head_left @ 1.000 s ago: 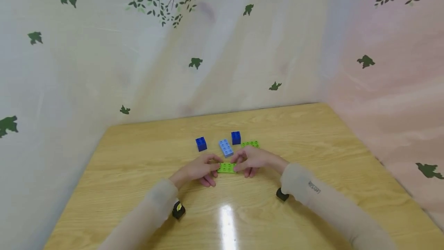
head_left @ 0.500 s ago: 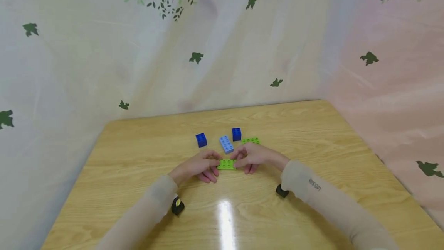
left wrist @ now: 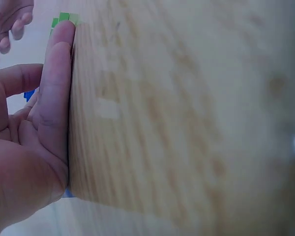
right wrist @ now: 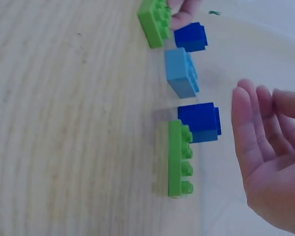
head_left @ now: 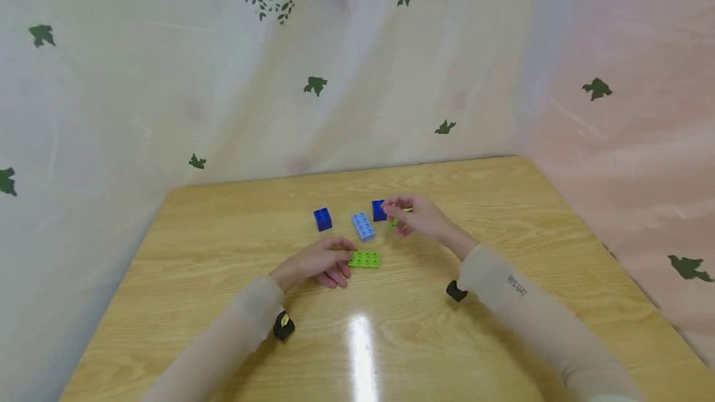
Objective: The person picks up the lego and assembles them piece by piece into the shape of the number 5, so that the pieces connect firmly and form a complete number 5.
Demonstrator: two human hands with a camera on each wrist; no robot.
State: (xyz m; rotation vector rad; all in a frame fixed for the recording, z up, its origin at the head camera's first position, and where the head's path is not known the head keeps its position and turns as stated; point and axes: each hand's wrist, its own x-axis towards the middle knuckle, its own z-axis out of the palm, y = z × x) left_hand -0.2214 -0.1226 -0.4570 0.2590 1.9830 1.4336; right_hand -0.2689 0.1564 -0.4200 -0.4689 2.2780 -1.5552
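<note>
My left hand (head_left: 315,262) pinches the left end of a flat lime-green toy building brick (head_left: 367,259) with studs on top, low at the table's middle. Its fingertips reach the same brick in the left wrist view. My right hand (head_left: 421,219) hovers over a second lime-green brick (right wrist: 174,160), fingers loosely bent and holding nothing. That brick is mostly covered by the hand in the head view but shows whole in the right wrist view. Beside it stands a dark blue brick (head_left: 378,210). A light blue brick (head_left: 364,227) lies between the hands.
Another dark blue brick (head_left: 322,219) stands behind the left hand. Under each sleeve cuff sits a small black device (head_left: 283,326). The wooden table (head_left: 223,234) backs onto a printed cloth (head_left: 251,110) with leaves and birds.
My right hand has let go of the near green brick and moved away and right, over the second green brick. The left hand stays on the near one. The head view has tilted slightly down.
</note>
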